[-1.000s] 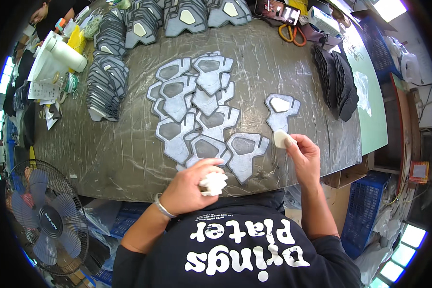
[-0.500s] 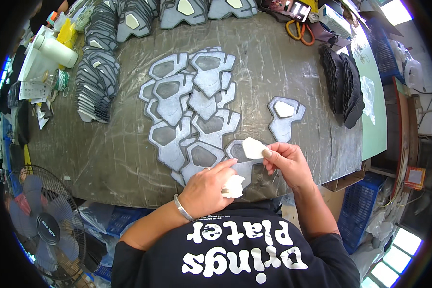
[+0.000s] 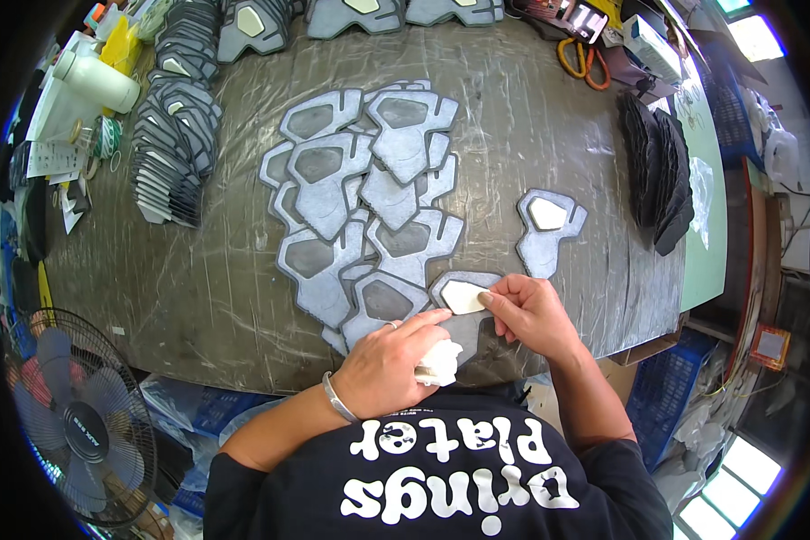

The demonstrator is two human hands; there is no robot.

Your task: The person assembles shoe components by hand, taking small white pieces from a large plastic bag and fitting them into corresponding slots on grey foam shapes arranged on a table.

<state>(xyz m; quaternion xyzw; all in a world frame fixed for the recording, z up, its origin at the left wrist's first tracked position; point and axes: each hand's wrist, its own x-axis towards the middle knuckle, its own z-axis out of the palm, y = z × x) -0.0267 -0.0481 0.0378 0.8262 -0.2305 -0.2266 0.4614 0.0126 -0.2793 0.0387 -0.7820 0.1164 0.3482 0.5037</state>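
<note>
the fingers of the right hand [image 3: 538, 317] pinch a flat white piece [image 3: 462, 298] by its right end, with the thumb on top. this white piece is over the dark hollow of a near grey plate [image 3: 481, 338]; i cannot tell if it is all the way down. the fingers of the left hand [image 3: 378, 364] curl around a bunch of white pieces [image 3: 438, 362], and their tips point right, close to the white piece.

the biggest thing is the brown table [image 3: 189, 306], shiny on top. a big heap of grey plates [image 3: 319, 166] lies in the middle, one over another. a round fan [image 3: 85, 427] stands at the near left, past the table's edge. a long pile of grey plates [image 3: 175, 135] runs up the left side. two rows of black pieces [image 3: 648, 171] lie on the right. one lone grey plate [image 3: 538, 252] is right of the heap, with a white patch [image 3: 547, 214] on it. a white bottle [image 3: 97, 81] is at the far left. scissors [image 3: 582, 63] with yellow and orange loops lie far right. a silver bangle [image 3: 337, 398] circles the left wrist.
</note>
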